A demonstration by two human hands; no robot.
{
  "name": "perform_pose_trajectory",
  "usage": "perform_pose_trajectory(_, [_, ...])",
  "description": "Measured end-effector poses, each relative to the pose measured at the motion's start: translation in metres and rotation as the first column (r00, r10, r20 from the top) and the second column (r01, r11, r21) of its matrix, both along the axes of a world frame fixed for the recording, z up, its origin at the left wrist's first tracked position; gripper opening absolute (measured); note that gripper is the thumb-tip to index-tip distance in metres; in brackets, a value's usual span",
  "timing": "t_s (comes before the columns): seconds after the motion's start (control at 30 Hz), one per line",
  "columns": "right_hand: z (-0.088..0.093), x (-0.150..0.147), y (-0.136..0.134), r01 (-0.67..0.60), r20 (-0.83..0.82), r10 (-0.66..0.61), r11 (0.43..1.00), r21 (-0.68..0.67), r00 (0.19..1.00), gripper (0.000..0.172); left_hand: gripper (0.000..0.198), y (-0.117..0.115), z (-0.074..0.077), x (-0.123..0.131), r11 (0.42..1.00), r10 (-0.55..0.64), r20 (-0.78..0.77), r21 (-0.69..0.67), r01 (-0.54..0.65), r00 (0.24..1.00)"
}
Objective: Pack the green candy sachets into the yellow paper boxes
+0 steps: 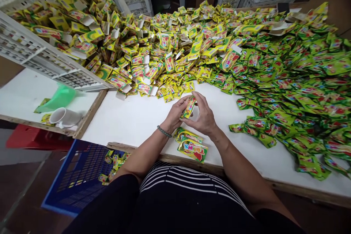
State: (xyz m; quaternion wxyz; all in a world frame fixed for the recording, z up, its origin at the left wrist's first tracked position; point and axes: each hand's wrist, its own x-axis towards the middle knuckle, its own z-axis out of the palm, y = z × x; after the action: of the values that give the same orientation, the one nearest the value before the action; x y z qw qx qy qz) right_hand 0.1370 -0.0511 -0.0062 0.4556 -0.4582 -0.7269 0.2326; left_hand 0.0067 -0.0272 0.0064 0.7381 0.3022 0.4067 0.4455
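Above the white tabletop [131,117], my left hand [174,114] is wrapped round a small yellow-green candy box [189,106] with a red fruit picture. My right hand [205,117] curves round the other side of this box, fingertips at its far end and thumb at its near end. A white patch shows between the right thumb and fingers; I cannot tell whether it is a flap. Just below my hands, two larger flat green-yellow packs [193,150] lie overlapping near the table's front edge.
Yellow cartons [164,44], some with open flaps, spill from a tilted white crate [52,62] at left. Green sachets [290,80] are heaped at right. A white cup [65,117] lies on its side at left. Below the edge is a blue crate [79,175].
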Motion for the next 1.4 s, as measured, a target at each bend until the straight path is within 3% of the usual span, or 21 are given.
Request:
perform_pose_trajectory(0.23, [-0.011, -0.005, 0.002, -0.057, 0.091, 0.053, 0.998, 0.042, 0.995, 0.103, 0.056, 0.003, 0.006, -0.005, 0.977, -0.201, 0.072, -0.059, 0.206, 0.977])
perform_pose_trajectory(0.37, [-0.016, -0.007, 0.000, -0.056, 0.059, 0.053, 0.998, 0.038, 0.997, 0.112, 0.059, 0.004, 0.001, -0.009, 0.977, -0.201, 0.147, -0.039, 0.209, 0.969])
perform_pose_trajectory(0.47, [-0.015, 0.001, 0.005, -0.043, 0.009, 0.043, 0.999, -0.017, 0.999, 0.107, 0.054, 0.007, 0.000, -0.016, 0.974, -0.221, 0.128, -0.027, 0.227, 0.967])
perform_pose_trajectory(0.53, [-0.014, 0.016, 0.012, 0.090, 0.005, -0.090, 0.995, -0.046, 0.996, 0.095, 0.056, 0.009, 0.005, -0.021, 0.968, -0.247, -0.002, 0.043, 0.247, 0.969])
perform_pose_trajectory(0.6, [-0.014, 0.039, 0.020, 0.385, 0.083, -0.379, 0.921, -0.063, 0.922, 0.077, 0.060, 0.008, 0.015, -0.025, 0.933, -0.247, -0.245, 0.200, 0.298, 0.938])
perform_pose_trajectory(0.63, [-0.016, 0.051, 0.022, 0.558, 0.161, -0.542, 0.827, -0.071, 0.825, 0.069, 0.062, 0.005, 0.021, -0.026, 0.887, -0.235, -0.380, 0.293, 0.357, 0.894])
perform_pose_trajectory(0.7, [-0.022, 0.075, 0.025, 0.822, 0.347, -0.757, 0.563, -0.086, 0.554, 0.059, 0.067, -0.005, 0.030, -0.024, 0.725, -0.223, -0.611, 0.417, 0.548, 0.759])
perform_pose_trajectory(0.77, [-0.031, 0.095, 0.023, 0.924, 0.500, -0.782, 0.362, -0.122, 0.373, 0.055, 0.072, -0.020, 0.034, -0.021, 0.508, -0.250, -0.768, 0.415, 0.755, 0.590])
perform_pose_trajectory(0.8, [-0.035, 0.101, 0.022, 0.937, 0.548, -0.762, 0.316, -0.152, 0.346, 0.056, 0.074, -0.029, 0.033, -0.021, 0.404, -0.266, -0.822, 0.380, 0.833, 0.504])
perform_pose_trajectory(0.87, [-0.045, 0.107, 0.022, 0.934, 0.603, -0.714, 0.298, -0.197, 0.355, 0.056, 0.075, -0.043, 0.031, -0.022, 0.246, -0.281, -0.882, 0.316, 0.916, 0.379])
perform_pose_trajectory(0.93, [-0.053, 0.104, 0.023, 0.913, 0.625, -0.667, 0.331, -0.240, 0.406, 0.056, 0.071, -0.050, 0.026, -0.028, 0.200, -0.297, -0.879, 0.324, 0.925, 0.372])
perform_pose_trajectory(0.97, [-0.056, 0.099, 0.024, 0.895, 0.628, -0.640, 0.365, -0.257, 0.442, 0.055, 0.066, -0.050, 0.024, -0.033, 0.233, -0.302, -0.862, 0.349, 0.908, 0.408])
perform_pose_trajectory(1.0, [-0.059, 0.093, 0.026, 0.868, 0.624, -0.611, 0.419, -0.268, 0.488, 0.053, 0.060, -0.047, 0.022, -0.038, 0.308, -0.285, -0.841, 0.374, 0.875, 0.460])
perform_pose_trajectory(1.07, [-0.064, 0.076, 0.029, 0.773, 0.589, -0.540, 0.581, -0.255, 0.601, 0.048, 0.046, -0.034, 0.017, -0.048, 0.560, -0.137, -0.825, 0.393, 0.730, 0.549])
perform_pose_trajectory(1.1, [-0.066, 0.066, 0.030, 0.698, 0.557, -0.493, 0.674, -0.242, 0.669, 0.044, 0.040, -0.026, 0.014, -0.051, 0.688, -0.022, -0.841, 0.380, 0.618, 0.541])
perform_pose_trajectory(1.13, [-0.067, 0.057, 0.031, 0.608, 0.514, -0.435, 0.759, -0.233, 0.739, 0.039, 0.037, -0.017, 0.010, -0.054, 0.786, 0.077, -0.872, 0.351, 0.509, 0.483])
perform_pose_trajectory(1.17, [-0.068, 0.049, 0.032, 0.506, 0.460, -0.366, 0.832, -0.228, 0.809, 0.034, 0.035, -0.008, 0.006, -0.055, 0.847, 0.126, -0.912, 0.303, 0.437, 0.389])
perform_pose_trajectory(1.23, [-0.068, 0.036, 0.032, 0.293, 0.349, -0.199, 0.925, -0.241, 0.916, 0.022, 0.034, 0.006, -0.002, -0.053, 0.898, 0.110, -0.974, 0.183, 0.400, 0.198])
perform_pose_trajectory(1.3, [-0.066, 0.031, 0.031, 0.196, 0.280, -0.125, 0.950, -0.244, 0.952, 0.020, 0.032, 0.016, -0.010, -0.047, 0.903, 0.042, -0.994, 0.080, 0.423, 0.097])
perform_pose_trajectory(1.4, [-0.062, 0.033, 0.032, 0.281, 0.211, -0.237, 0.937, -0.208, 0.948, 0.024, 0.025, 0.024, -0.018, -0.039, 0.919, 0.036, -0.986, 0.096, 0.382, 0.161])
